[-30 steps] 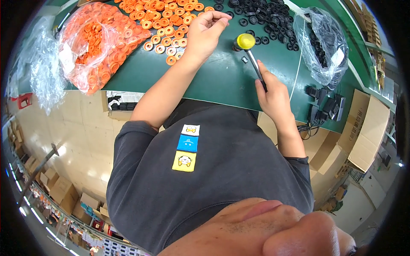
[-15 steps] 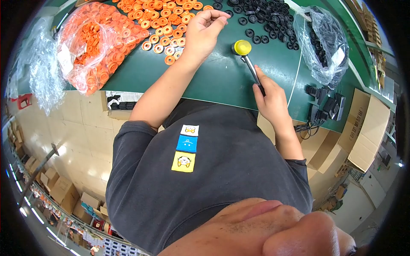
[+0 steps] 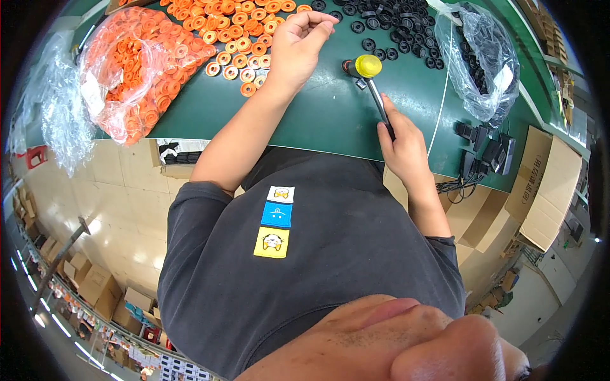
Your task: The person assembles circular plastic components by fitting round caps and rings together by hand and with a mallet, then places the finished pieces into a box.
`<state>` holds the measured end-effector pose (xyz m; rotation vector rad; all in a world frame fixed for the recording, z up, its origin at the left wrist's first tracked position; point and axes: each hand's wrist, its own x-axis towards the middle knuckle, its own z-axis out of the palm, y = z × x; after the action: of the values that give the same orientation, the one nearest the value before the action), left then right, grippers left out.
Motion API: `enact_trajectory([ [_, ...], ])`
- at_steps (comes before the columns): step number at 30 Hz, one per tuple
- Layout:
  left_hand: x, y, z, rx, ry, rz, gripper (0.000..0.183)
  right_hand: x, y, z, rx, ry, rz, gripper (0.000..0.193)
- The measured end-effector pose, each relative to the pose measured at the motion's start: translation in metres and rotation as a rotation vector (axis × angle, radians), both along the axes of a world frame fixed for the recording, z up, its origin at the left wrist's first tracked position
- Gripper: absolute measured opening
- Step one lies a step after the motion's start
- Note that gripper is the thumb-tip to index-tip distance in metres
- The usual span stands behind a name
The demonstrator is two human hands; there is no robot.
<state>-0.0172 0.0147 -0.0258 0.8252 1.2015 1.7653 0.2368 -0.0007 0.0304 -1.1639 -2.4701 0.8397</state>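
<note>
My right hand (image 3: 405,141) is wrapped round the dark grip of a mallet (image 3: 379,98). The mallet has a metal shaft and a round yellow head face (image 3: 368,65), held over the green table (image 3: 324,114). My left hand (image 3: 300,51) is closed, thumb against curled fingers, between the orange and black pieces. Whatever sits between its fingertips, if anything, is too small to make out. Orange ring-shaped pieces (image 3: 240,60) lie loose just left of that hand. Black ring-shaped pieces (image 3: 406,28) are scattered beyond it to the right.
A clear bag of orange pieces (image 3: 143,76) stands at the left, beside crumpled clear plastic (image 3: 67,120). On the right are a bag with black pieces (image 3: 480,66), black adapters with cables (image 3: 489,152) and an open cardboard box (image 3: 546,190). The table's near edge runs before my body.
The mallet head has turned and shifted slightly right, showing more of its far end. My left hand stays closed in nearly the same place.
</note>
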Motion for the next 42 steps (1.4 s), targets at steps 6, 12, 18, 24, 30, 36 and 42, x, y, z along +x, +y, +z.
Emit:
enact_trajectory([
  [6, -0.001, 0.000, 0.000, -0.012, 0.017, 0.009, 0.015, -0.002, 0.005, 0.008, -0.131, -0.017, -0.062, 0.048],
  [12, -0.002, 0.002, -0.004, -0.030, 0.059, 0.028, 0.014, -0.010, 0.012, 0.003, 0.023, -0.073, 0.001, 0.049],
  [18, 0.000, 0.004, -0.006, -0.014, 0.165, 0.095, 0.013, -0.012, 0.007, 0.012, -0.009, -0.011, -0.014, 0.048],
  [24, 0.004, -0.001, 0.003, -0.018, 0.374, 0.112, 0.013, -0.006, 0.011, -0.008, 0.036, 0.026, 0.039, 0.046],
  [30, 0.010, -0.008, -0.002, 0.035, 1.155, -0.027, 0.033, 0.042, 0.018, -0.017, -0.624, 0.380, -0.300, 0.048],
  [36, 0.013, -0.007, -0.010, -0.021, 1.240, -0.165, 0.031, 0.093, 0.019, -0.032, -0.670, 0.430, -0.320, 0.045],
  [42, 0.016, -0.009, 0.013, -0.052, 1.145, -0.092, 0.021, 0.080, 0.036, -0.013, 0.512, -0.086, -0.145, 0.036],
])
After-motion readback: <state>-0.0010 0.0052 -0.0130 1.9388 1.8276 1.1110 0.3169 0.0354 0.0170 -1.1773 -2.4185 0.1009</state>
